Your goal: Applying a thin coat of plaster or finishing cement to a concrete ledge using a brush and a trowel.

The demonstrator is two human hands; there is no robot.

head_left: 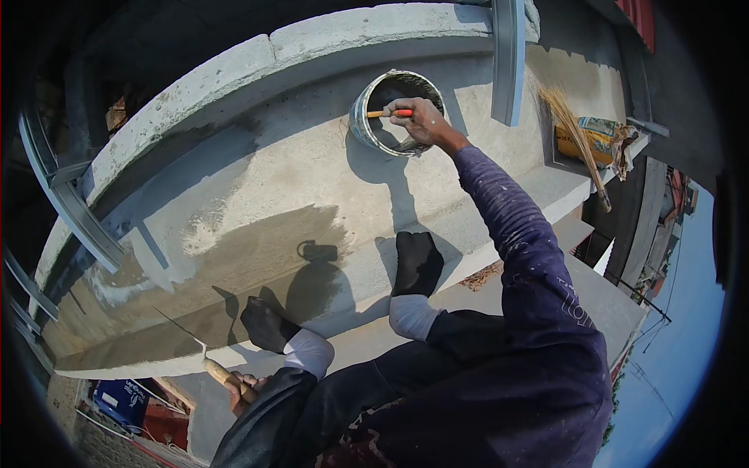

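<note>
While the right hand (pixel 424 123) grasps a red-and-orange tool handle (pixel 378 115), pointing toward nine o'clock across the smeared bucket (pixel 358 125), the left hand (pixel 248 388), farther off at seven o'clock from the bucket, clasps a wooden-handled trowel (pixel 219 372) aimed toward half past ten.

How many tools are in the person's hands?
2: a trowel in the left hand, and an orange-handled tool in the right hand, over the bucket; its working end is unclear.

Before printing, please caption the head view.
Right fingers hold a red-and-orange handle at a bucket, left fingers a trowel.
</note>
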